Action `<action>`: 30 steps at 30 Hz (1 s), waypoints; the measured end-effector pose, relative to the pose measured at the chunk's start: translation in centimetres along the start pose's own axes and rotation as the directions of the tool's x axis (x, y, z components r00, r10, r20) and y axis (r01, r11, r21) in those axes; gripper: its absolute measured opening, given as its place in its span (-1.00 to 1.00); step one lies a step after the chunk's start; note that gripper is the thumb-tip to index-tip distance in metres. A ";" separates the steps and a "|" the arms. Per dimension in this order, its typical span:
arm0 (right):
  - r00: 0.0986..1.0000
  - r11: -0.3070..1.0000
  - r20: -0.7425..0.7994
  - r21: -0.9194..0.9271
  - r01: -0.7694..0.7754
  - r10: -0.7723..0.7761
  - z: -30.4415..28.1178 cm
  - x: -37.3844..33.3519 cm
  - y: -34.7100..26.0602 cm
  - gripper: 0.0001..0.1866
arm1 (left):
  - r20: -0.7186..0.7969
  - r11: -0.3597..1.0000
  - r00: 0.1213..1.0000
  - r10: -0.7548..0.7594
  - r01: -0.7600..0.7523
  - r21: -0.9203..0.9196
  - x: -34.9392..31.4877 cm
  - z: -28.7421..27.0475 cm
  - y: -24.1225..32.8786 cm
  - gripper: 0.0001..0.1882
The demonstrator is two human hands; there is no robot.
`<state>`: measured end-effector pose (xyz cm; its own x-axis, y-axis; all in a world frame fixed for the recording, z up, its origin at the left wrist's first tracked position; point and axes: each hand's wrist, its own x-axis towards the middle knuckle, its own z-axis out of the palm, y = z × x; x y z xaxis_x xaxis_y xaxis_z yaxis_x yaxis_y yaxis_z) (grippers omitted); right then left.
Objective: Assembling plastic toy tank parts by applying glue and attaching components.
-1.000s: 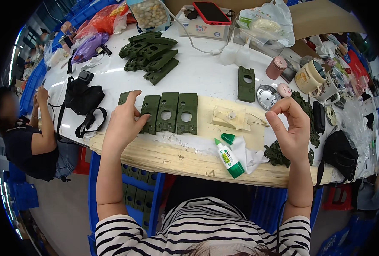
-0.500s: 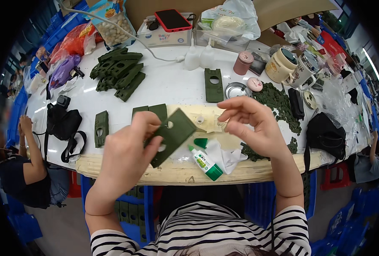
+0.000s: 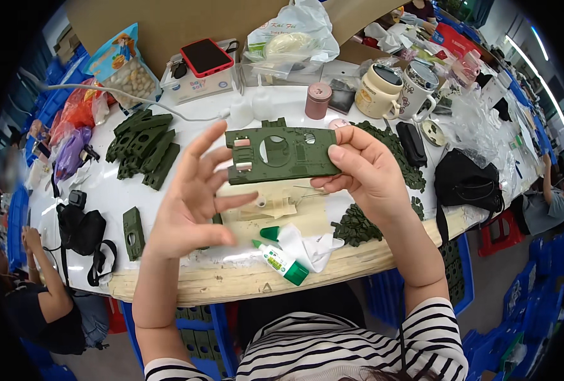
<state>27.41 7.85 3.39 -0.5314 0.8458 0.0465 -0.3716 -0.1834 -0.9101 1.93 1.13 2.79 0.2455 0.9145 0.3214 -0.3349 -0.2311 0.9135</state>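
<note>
Above the worktable I hold up a dark green plastic model-tank hull plate [image 3: 295,166], with a large round hole and a smaller one showing. My right hand [image 3: 369,173] pinches its right end between thumb and fingers. At its other end my left hand [image 3: 190,206] is open, fingers spread, with nothing in it. Below lie a white glue bottle [image 3: 282,262] with green ends, a green cap [image 3: 270,233] and a crumpled white cloth [image 3: 312,249]. A pale work board [image 3: 314,219] bearing small bits sits beneath the plate.
At the left are a stack of green plates [image 3: 141,149], a single plate [image 3: 133,233] and a black bag [image 3: 82,222]. Piles of small green parts [image 3: 358,225] lie right, near mugs [image 3: 378,92] and another black bag [image 3: 466,184]. A phone [image 3: 206,57] rests on a box behind.
The plate has passed from my left hand to my right and been raised and turned, now showing its detailed face. My left hand has opened. The whole view has shifted.
</note>
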 end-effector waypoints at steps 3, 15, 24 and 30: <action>0.993 0.996 0.080 0.030 -0.086 0.083 1.3 -0.4 0.8 -0.80 | -0.028 0.985 0.993 -0.112 0.108 -0.134 -1.4 2.1 -2.6 0.11; 0.986 0.161 -0.084 -0.985 -0.061 -0.145 -6.4 1.1 -2.8 -0.86 | -0.161 0.998 0.985 -0.069 0.069 -0.007 -1.8 2.2 -2.6 -0.23; 0.925 0.008 -0.362 -0.931 -0.365 0.116 -12.3 2.6 -2.1 -0.86 | -0.186 0.986 0.971 -0.151 0.160 0.036 -2.0 1.8 -3.0 -0.13; 0.935 0.038 -0.330 -0.941 -0.338 0.133 -12.8 2.9 -1.7 -0.85 | -0.170 0.989 0.975 -0.143 0.136 -0.050 -1.9 2.2 -2.9 -0.26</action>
<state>36.22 17.00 -0.22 -0.2948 0.9315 -0.2133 0.8812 0.1786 -0.4377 4.46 -0.68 0.13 0.1321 0.9812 0.1407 -0.3431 -0.0879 0.9352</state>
